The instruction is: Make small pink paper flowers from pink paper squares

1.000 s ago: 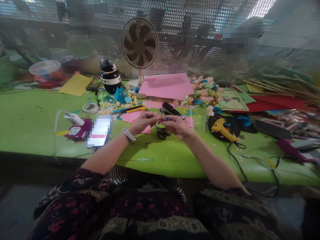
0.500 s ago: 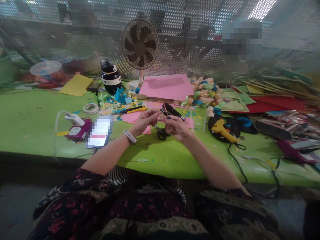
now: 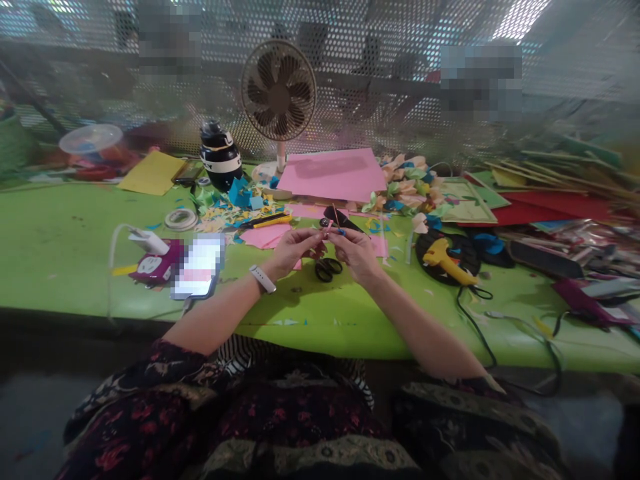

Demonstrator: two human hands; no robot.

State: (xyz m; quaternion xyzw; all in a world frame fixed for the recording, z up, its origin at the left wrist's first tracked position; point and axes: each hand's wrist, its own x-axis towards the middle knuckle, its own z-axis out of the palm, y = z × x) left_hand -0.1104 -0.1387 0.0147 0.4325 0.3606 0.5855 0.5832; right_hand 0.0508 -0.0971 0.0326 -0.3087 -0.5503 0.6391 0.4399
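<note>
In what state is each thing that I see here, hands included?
Left hand: pinching a pink strip
Right hand: holding a thin stick
Scissors: on table, blades hidden
Phone: screen lit
Bottle: upright, lid on
Fan: upright, spinning unclear
Glue gun: lying on black pad

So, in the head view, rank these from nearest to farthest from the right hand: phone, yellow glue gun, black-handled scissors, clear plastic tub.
From the right hand:
1. Black-handled scissors, just beside it, to its left
2. Yellow glue gun, to its right on a black mat
3. Phone, left, beyond the left hand
4. Clear plastic tub, far left, toward the back
</note>
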